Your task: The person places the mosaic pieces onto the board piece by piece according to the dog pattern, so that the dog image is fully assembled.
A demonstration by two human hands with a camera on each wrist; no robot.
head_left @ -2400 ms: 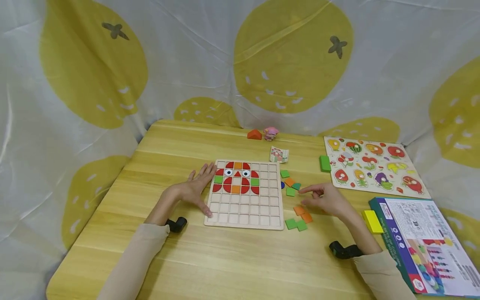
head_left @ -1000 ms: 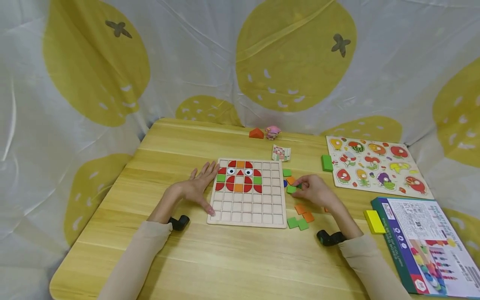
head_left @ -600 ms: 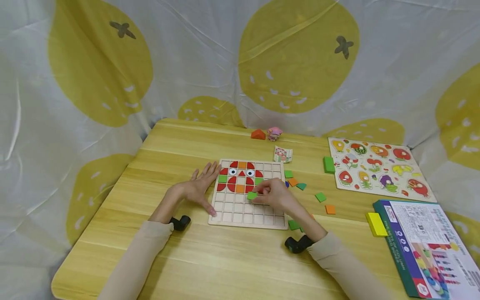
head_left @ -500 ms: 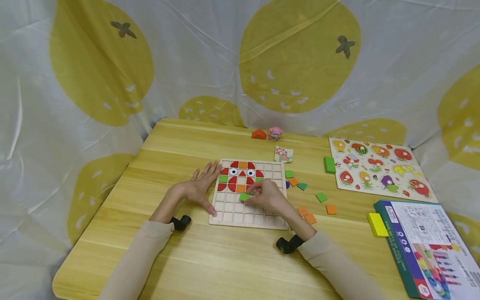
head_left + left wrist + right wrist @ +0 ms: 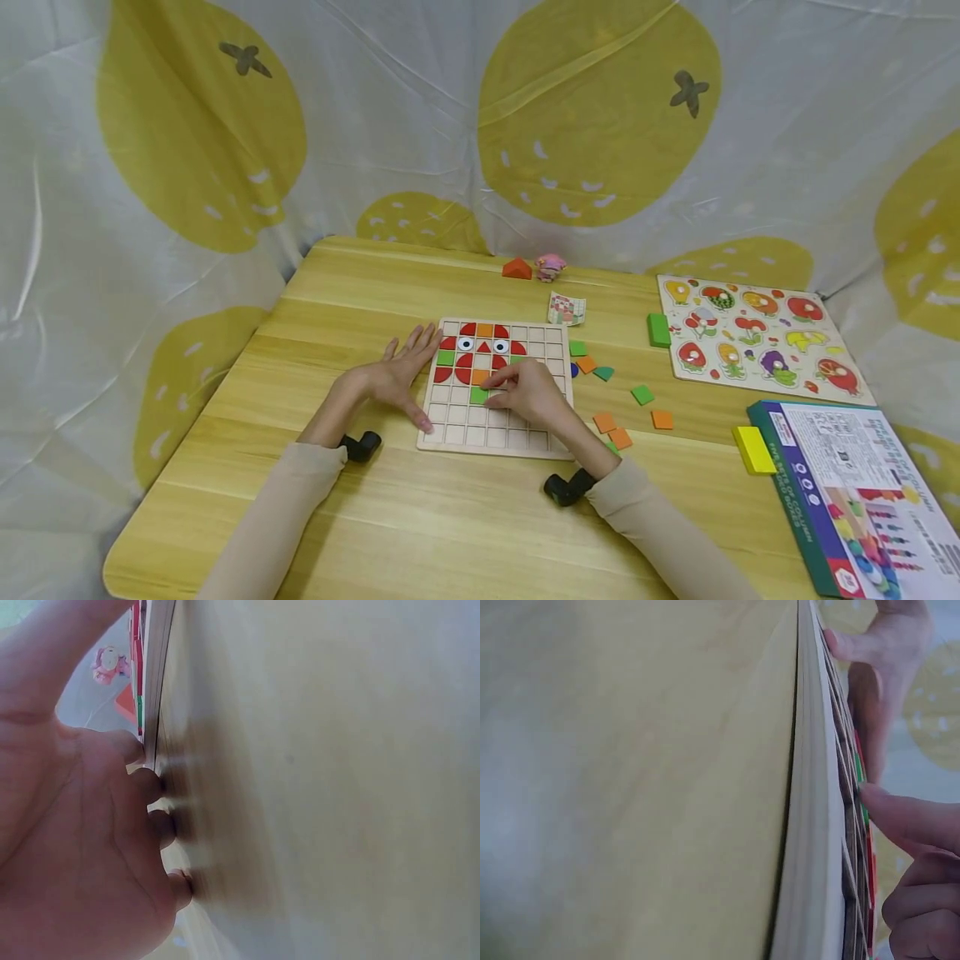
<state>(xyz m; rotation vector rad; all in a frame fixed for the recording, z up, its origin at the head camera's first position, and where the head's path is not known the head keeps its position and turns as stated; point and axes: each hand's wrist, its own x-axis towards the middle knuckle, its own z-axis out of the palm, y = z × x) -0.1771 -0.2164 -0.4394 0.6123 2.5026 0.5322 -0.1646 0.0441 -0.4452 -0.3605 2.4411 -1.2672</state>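
A square wooden grid board (image 5: pixel 459 435) lies on the table, with red, orange, green and eye-marked tiles forming a face in its upper left. My left hand (image 5: pixel 393 379) is spread along the board's left edge, thumb on the lower-left corner; its fingertips meet the tabletop in the left wrist view. With thumb and index finger, my right hand (image 5: pixel 534 393) pinches the right side of a green square tile (image 5: pixel 478 396). That tile lies in the cell just below the lower orange tile (image 5: pixel 478 377). In the right wrist view, the right thumb (image 5: pixel 911 821) reaches over the board's edge.
Right of the board lie loose tiles: orange squares (image 5: pixel 604 423), a green square (image 5: pixel 642 395) and a teal piece (image 5: pixel 603 373). A picture card (image 5: pixel 566 308), pink figurine (image 5: pixel 551 267) and red block (image 5: pixel 517 268) stand behind. Farther right are a fruit puzzle (image 5: pixel 720 325) and a box (image 5: pixel 847 467).
My right hand took a green square tile from the loose pieces and carried it left to the board, into the cell under the orange tile. The left hand has kept its place.
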